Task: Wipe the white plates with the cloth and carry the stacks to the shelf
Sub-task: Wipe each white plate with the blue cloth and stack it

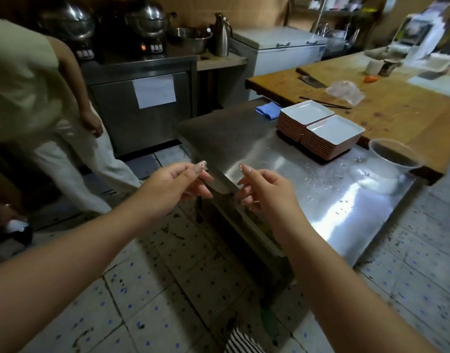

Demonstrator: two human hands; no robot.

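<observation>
Both my hands are empty right now, left hand (175, 183) and right hand (263, 189) hovering loose-fingered near the table (320, 200) edge. Two plate stacks (320, 131) sit at the far side, cloth (268, 110) just behind them. Looks like the carrying's still to do.

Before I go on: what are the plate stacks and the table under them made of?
Plate stacks: likely glazed ceramic, glossy white faces, reddish-brown edges. Table: looks like brushed stainless steel, with streaky glare and water droplets on it.
</observation>
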